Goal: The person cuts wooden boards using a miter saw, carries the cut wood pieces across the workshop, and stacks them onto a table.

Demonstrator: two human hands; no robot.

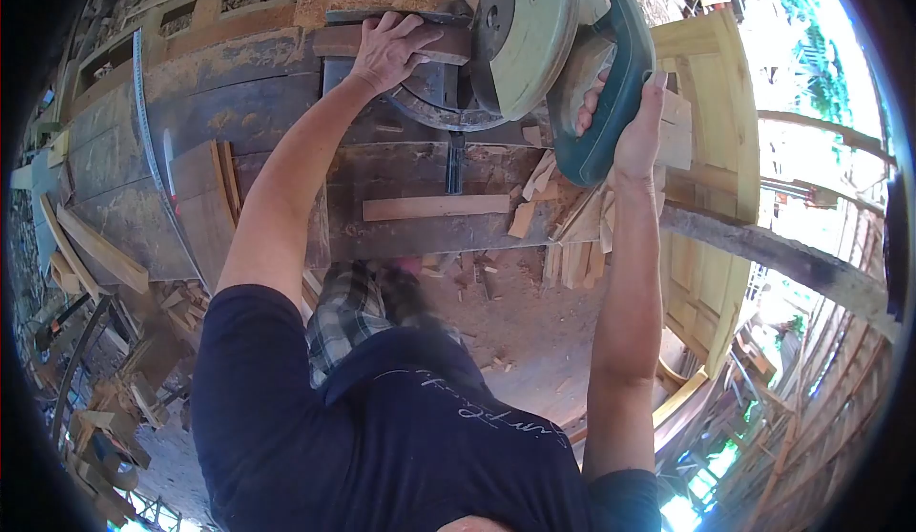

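Observation:
My left hand [386, 53] grips a short reddish-brown wooden board [447, 45], its fingers over the top and against the fence of a miter saw [523, 41]. The board's right end lies beside the pale green blade guard. My right hand [637, 131] is wrapped round the saw's dark green loop handle [584, 158], with fingertips showing through the opening. Below the guard, the saw's round base and black front lever [455, 165] rest on the bench. Where the blade meets the board is hidden.
Along the wooden bench [343, 165] lie a thin strip [436, 208], offcuts [539, 184] and a long metal ruler [148, 131]. A paneled door [711, 184] stands at right. Sawdust and scraps cover the floor [534, 341]; wood piles up at lower left.

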